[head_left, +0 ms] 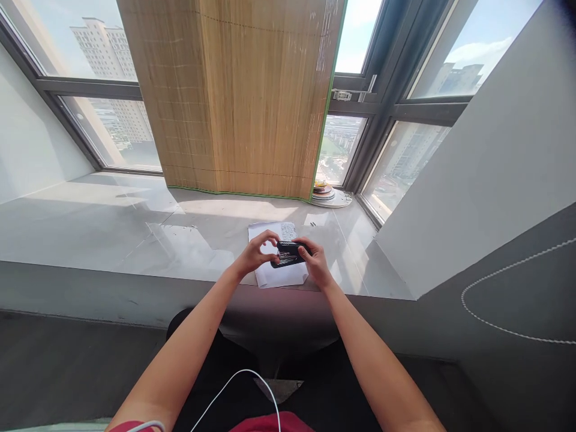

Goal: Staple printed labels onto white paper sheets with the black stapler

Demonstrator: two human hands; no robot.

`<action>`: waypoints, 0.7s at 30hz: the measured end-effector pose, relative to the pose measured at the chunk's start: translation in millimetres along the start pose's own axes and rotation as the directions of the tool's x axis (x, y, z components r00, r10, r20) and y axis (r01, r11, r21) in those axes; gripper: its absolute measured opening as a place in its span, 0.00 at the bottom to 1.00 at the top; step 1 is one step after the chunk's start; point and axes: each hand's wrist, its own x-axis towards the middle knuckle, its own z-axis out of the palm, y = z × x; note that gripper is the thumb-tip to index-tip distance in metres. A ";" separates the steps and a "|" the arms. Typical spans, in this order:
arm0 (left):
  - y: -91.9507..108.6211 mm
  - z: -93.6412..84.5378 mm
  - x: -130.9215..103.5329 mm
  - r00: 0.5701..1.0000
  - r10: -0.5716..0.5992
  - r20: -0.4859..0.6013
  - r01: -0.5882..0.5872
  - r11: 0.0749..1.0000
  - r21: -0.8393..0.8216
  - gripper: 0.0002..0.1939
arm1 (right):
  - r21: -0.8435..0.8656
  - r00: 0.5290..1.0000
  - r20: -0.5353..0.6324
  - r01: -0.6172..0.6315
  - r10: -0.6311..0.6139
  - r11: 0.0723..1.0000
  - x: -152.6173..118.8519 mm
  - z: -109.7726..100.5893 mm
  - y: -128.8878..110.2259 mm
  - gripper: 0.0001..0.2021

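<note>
1. Fingers of my right hand [317, 264] clamp the black case [288, 245] over the paper [281, 276]; my left hand [254, 255] curls at its other end, whether gripping I cannot tell.
2. Opening looks done; thin metal bits [285, 258] show inside. What remains, I can't judge from here.
3. Dense print is too small to read; I see no brand.

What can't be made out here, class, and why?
In the head view:
Print on the white paper: too small to read.
Paper's middle: hidden by the black case.
Contents of the case: too small to identify.
Stacked round things: left side behind the blind.
White cable: ends cut off by the bottom edge.
</note>
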 end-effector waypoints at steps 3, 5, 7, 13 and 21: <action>-8.9 -2.7 -0.5 0.999 -0.015 -0.038 0.018 0.995 0.096 0.18 | -0.038 0.999 -0.044 -0.032 0.030 0.999 -2.8 -15.0 -2.6 0.20; -22.0 -1.6 -6.1 0.998 -0.022 -0.053 0.033 0.978 0.207 0.10 | -0.103 0.995 -0.090 -0.056 0.047 0.993 -5.4 -39.7 -2.3 0.19; -37.3 3.3 -13.4 0.999 -0.037 -0.012 0.039 0.942 0.335 0.11 | -0.176 0.984 -0.172 -0.081 0.050 0.981 -8.4 -72.3 1.1 0.20; -63.9 21.3 -23.6 0.983 -0.145 0.114 0.069 0.863 0.501 0.24 | -0.418 0.991 -0.113 -0.106 0.064 0.902 -15.2 -131.1 15.5 0.18; -57.4 15.1 -24.4 0.983 -0.137 0.125 0.063 0.878 0.474 0.21 | -0.542 0.979 0.202 0.127 -0.018 0.831 0.0 -89.8 10.4 0.19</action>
